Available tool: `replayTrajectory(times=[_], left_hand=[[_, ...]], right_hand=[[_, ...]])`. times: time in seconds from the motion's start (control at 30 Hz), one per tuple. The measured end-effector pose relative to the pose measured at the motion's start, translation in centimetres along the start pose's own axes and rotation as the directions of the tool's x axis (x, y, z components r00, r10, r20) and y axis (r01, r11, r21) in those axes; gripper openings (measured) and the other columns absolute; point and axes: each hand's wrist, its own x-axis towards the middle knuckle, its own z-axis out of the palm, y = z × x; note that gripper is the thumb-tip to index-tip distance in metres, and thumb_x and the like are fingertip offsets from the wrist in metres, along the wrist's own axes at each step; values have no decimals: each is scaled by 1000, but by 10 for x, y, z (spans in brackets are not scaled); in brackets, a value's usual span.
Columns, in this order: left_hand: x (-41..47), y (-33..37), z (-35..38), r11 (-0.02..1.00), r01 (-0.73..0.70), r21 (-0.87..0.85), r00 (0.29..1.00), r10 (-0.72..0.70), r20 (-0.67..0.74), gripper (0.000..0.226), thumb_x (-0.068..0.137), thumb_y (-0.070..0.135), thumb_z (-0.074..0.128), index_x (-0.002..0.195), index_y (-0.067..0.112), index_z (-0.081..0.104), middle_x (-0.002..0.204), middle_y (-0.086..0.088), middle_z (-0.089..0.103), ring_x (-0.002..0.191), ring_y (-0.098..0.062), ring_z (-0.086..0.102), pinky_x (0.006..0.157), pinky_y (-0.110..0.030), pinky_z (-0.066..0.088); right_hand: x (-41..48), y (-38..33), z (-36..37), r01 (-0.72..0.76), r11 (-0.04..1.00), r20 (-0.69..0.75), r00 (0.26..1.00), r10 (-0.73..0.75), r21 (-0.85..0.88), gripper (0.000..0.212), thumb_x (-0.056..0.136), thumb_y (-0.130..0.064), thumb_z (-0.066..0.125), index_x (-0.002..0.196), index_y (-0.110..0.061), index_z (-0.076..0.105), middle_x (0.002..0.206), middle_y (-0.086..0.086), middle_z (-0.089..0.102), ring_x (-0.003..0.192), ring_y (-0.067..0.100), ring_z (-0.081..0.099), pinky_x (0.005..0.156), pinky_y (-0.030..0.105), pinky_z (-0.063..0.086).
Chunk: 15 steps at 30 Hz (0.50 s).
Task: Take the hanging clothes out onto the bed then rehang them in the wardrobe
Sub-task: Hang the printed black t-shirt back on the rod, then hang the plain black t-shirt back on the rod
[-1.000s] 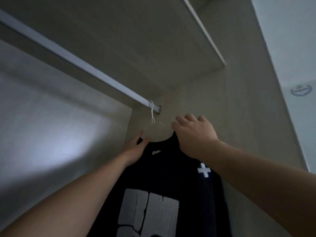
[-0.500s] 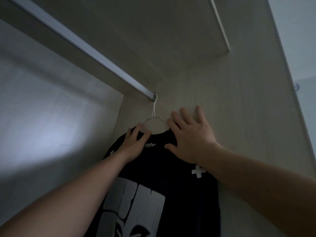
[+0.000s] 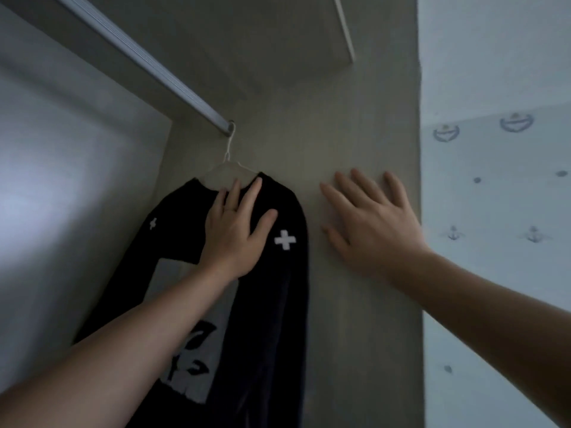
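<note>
A black T-shirt (image 3: 272, 291) with white crosses and a pale print hangs on a white wire hanger (image 3: 228, 163). The hanger is hooked at the right end of the silver wardrobe rail (image 3: 145, 61), close to the side panel. My left hand (image 3: 236, 233) lies flat on the shirt just below the collar, fingers straight and pointing up. To the right of the shirt, my right hand (image 3: 370, 230) is spread with straight fingers in front of the beige side panel (image 3: 355, 125) and holds nothing.
A shelf underside (image 3: 278, 35) runs above the rail. The wardrobe's pale back wall (image 3: 61, 196) is at left. Right of the side panel is light wallpaper (image 3: 494, 211) with small anchor motifs.
My right hand has come off the shirt's collar and moved right, spreading in front of the side panel. My left hand slid to the middle of the collar. The view turned right.
</note>
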Motion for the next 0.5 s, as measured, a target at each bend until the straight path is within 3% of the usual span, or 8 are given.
replayTrajectory(times=[0.1, 0.17, 0.3, 0.5], left_hand=[[-36, 55, 7, 990, -137, -32, 990, 138, 31, 74, 87, 65, 26, 153, 34, 32, 164, -7, 20, 152, -31, 10, 120, -53, 15], [-69, 89, 18, 975, -220, -26, 971, 222, 91, 70, 90, 65, 28, 154, 37, 28, 165, -4, 16, 152, -32, 9, 120, -54, 12], [-137, 151, 47, 941, -333, -63, 922, 339, 186, 66, 95, 65, 27, 156, 40, 20, 167, 0, 7, 152, -32, 4, 120, -58, 9], [-237, 253, 108, 905, -377, -197, 856, 422, 298, 65, 97, 65, 21, 157, 38, 17, 167, 5, 4, 154, -21, -4, 122, -56, 4]], right_hand=[[-54, 26, -14, -19, 1000, -40, 999, 19, -12, 64, 90, -49, 40, 148, -24, 37, 156, 5, 34, 148, 26, 23, 118, 56, 12], [-95, 45, -20, -33, 999, -18, 999, 33, -6, 63, 92, -47, 40, 151, -26, 32, 160, 3, 26, 150, 25, 15, 118, 56, 9], [-184, 85, -27, -95, 995, 97, 991, 94, 11, 65, 95, -50, 32, 155, -30, 18, 164, -1, 13, 151, 23, 2, 118, 57, 7], [-330, 154, -44, -203, 979, 320, 929, 185, 21, 66, 96, -49, 36, 155, -30, 16, 164, -3, 9, 151, 21, -1, 118, 57, 6]])
